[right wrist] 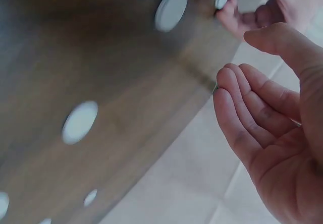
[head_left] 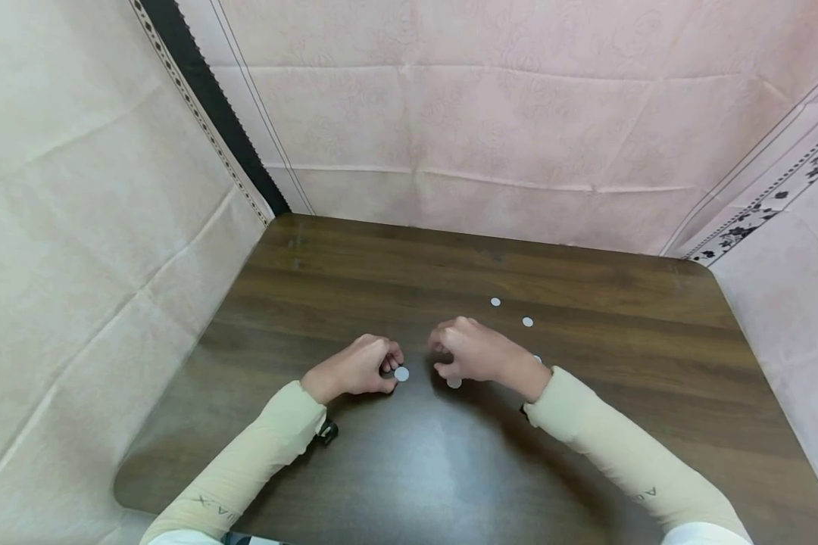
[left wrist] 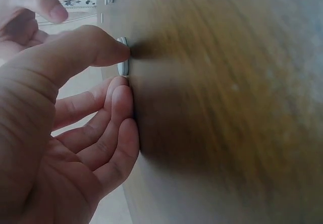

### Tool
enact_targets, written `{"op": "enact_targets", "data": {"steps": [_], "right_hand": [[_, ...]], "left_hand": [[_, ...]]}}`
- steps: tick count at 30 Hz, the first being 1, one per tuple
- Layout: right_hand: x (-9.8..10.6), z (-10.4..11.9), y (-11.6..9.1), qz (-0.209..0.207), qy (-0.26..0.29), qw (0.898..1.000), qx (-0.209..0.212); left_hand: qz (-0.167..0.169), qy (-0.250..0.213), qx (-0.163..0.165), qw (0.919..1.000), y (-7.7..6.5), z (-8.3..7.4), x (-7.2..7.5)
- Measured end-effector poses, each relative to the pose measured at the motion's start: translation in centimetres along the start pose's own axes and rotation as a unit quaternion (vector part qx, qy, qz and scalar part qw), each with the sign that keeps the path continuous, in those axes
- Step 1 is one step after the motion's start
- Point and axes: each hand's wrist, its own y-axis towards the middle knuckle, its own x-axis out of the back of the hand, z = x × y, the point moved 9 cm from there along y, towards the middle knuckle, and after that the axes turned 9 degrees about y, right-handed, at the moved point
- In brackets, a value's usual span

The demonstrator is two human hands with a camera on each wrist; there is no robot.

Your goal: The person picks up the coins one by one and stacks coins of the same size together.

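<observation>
My left hand (head_left: 361,369) pinches a small round white disc (head_left: 401,374) by its edge, low over the brown table. In the left wrist view this disc (left wrist: 122,65) shows edge-on between thumb and fingertips; its edge looks layered. Across from it, my right hand (head_left: 477,352) is held just above the wood, thumb apart from loosely bent fingers (right wrist: 229,98) with nothing between them. A second white disc (head_left: 454,383) lies beneath the right hand, partly covered by it in the head view; the right wrist view shows this disc (right wrist: 171,10) apart from the fingers.
More white discs lie beyond the right hand: one disc (head_left: 495,301) farthest back, another disc (head_left: 528,322) nearer, and a third disc (head_left: 537,359) partly behind the wrist. The wooden table (head_left: 279,469) meets pale cloth hangings (head_left: 491,151) at its back and sides.
</observation>
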Motion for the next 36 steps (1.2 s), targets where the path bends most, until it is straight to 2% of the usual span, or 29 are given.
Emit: {"op": "enact_targets", "data": {"steps": [5, 10, 14, 18, 21, 29, 36], "right_hand": [[1.8, -1.7, -2.1, 0.000, 0.008, 0.999, -0.041], [2.6, -3.7, -4.0, 0.000, -0.001, 0.998, -0.069], [2.5, -5.1, -5.3, -0.002, -0.014, 0.997, -0.071], [2.0, -6.1, -6.1, -0.006, -0.029, 0.998, -0.047], [1.6, -6.5, -6.5, -0.008, -0.024, 0.999, -0.031], [1.0, -7.3, -6.2, 0.002, 0.005, 1.000, -0.022], [0.7, -7.8, -5.5, 0.049, 0.006, 0.998, -0.050]], "left_hand": [[-0.001, 0.000, -0.004, 1.0000, -0.1, -0.1, 0.1], [-0.003, -0.002, -0.013, 0.9999, -0.1, -0.2, 0.0], [-0.001, -0.003, -0.016, 0.9999, -0.2, -0.2, 0.0], [-0.002, -0.006, -0.014, 0.9999, -0.1, -0.2, 0.0], [-0.004, -0.004, -0.014, 0.9999, -0.1, -0.2, 0.0], [-0.002, -0.004, -0.014, 0.9999, -0.2, -0.3, 0.1], [-0.002, 0.000, -0.017, 0.9999, -0.2, -0.3, 0.0]]}}
